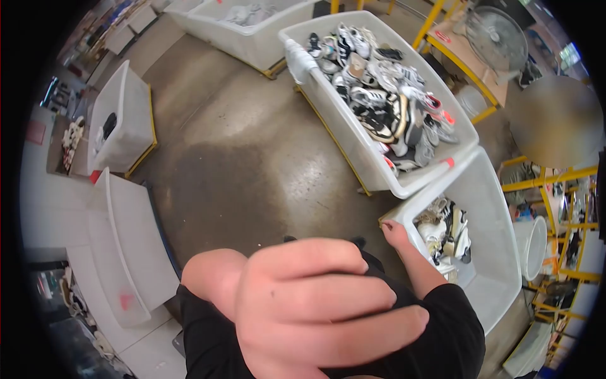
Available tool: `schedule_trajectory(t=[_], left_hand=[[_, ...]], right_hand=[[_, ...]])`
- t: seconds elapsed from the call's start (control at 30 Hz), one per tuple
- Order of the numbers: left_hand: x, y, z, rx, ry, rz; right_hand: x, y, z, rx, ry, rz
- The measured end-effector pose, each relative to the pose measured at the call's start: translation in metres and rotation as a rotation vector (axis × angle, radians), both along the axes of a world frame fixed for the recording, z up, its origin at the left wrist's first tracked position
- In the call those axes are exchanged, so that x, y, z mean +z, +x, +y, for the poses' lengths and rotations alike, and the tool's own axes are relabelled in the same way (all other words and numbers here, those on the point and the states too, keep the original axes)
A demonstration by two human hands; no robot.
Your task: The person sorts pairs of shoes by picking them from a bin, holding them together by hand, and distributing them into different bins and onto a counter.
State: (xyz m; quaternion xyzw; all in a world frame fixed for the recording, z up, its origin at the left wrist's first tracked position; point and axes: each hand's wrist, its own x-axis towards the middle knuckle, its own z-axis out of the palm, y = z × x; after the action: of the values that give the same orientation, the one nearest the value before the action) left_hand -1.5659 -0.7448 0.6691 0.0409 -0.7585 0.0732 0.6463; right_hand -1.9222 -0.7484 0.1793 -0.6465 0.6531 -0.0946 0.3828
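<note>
My left hand point(315, 300) is raised very near the camera, its back towards me. Its fingers point right, loosely bent with small gaps between them; the palm and thumb are hidden, and nothing shows in it. Lower down, my right hand point(396, 233) is closed at the near corner of a white plastic bin point(499, 252), its fingers curled at the rim. Inside that bin lies a small heap of shoes point(445, 234), white, black and tan. Just beyond stands a larger white bin point(334, 126) piled with mixed sneakers point(379, 95).
Another white bin point(252, 38) stands at the back, and one point(123, 120) on a yellow base is at left. A long pale container point(120, 246) lies nearer on that side. A fan point(497, 41) and yellow-framed racks point(549, 183) line the right. Concrete floor point(252, 139) runs between.
</note>
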Motion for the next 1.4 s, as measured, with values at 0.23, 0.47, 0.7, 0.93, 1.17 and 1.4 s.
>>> schedule_trajectory(t=[0.23, 0.47, 0.7, 0.93, 1.17, 1.4], left_hand=[[-0.008, 0.239, 0.072, 0.205, 0.437, 0.117], [0.027, 0.387, 0.124, 0.394, 0.185, 0.162], [0.007, 0.467, 0.113, 0.476, 0.081, 0.131], [0.007, 0.534, 0.073, 0.647, 0.057, 0.076], [0.019, 0.601, 0.03, 0.877, 0.08, 0.066], [0.02, 0.67, 0.038, 1.085, 0.081, 0.087]], right_hand=[[-0.032, 0.111, 0.019, 0.008, 0.14, 0.115], [-0.061, 0.172, -0.005, 0.174, 0.316, 0.26], [-0.061, 0.268, -0.107, 0.269, 0.358, 0.318], [-0.072, 0.403, -0.243, 0.522, 0.28, 0.446], [-0.095, 0.562, -0.396, 0.724, 0.242, 0.387], [-0.091, 0.741, -0.473, 0.768, 0.218, 0.302]])
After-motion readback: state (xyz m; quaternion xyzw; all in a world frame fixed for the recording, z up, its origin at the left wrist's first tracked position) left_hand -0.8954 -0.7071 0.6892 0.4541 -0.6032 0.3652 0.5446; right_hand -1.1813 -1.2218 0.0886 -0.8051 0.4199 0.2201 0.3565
